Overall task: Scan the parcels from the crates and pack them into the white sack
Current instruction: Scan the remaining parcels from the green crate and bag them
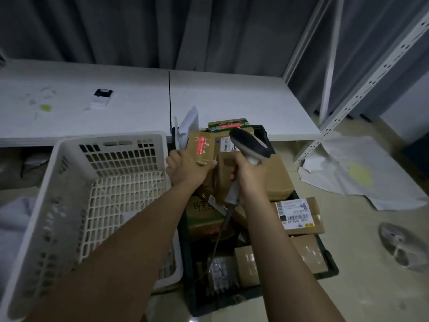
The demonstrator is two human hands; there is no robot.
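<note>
Your left hand (185,168) grips the small box (201,148) label-up so the scanner (249,147) gripped in your right hand (248,176) can read it

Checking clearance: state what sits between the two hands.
Head view: a brown cardboard parcel stands between the left hand, gripping a red-labelled box, and the right hand, holding the scanner.

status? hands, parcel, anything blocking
Left hand grips small brown parcel over dark crate. Right hand holds scanner. White crate alongside; crate piled with parcels, nothing blocking.
</note>
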